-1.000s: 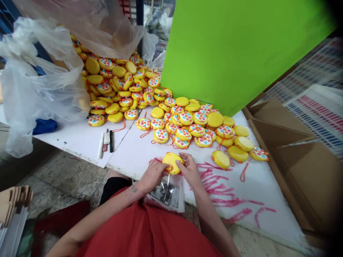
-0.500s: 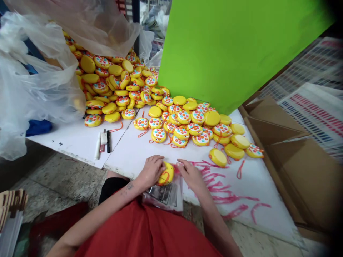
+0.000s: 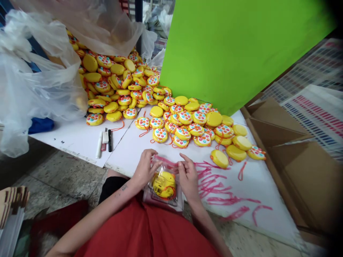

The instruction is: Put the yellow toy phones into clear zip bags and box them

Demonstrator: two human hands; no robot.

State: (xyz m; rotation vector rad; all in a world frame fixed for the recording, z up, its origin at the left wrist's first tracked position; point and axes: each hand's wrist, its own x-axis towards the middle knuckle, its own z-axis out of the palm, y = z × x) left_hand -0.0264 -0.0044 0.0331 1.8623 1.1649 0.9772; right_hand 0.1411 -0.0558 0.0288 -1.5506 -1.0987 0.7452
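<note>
A clear plastic bag (image 3: 152, 191) with a pink strip along its top lies at the table's front edge. Inside it sits a round yellow toy (image 3: 164, 184), plain side up, behind printed barcode text, with an orange cord. My left hand (image 3: 145, 170) grips the bag's upper left corner between thumb and fingers. At the upper right corner, my right hand (image 3: 188, 176) pinches the bag's edge, its index finger partly extended. More flat bags appear to lie beneath this one.
Many yellow toys with coloured dots (image 3: 184, 117) are heaped across the back. Pink plastic strips (image 3: 219, 189) lie at right, beside an open cardboard box (image 3: 292, 171). Markers (image 3: 99, 144) lie at left. A green panel (image 3: 227, 46) rises behind; a translucent sack (image 3: 59, 85) hangs at left.
The yellow toy has gone from my left hand's grasp into the clear bag. Both hands have shifted to the bag's upper corners.
</note>
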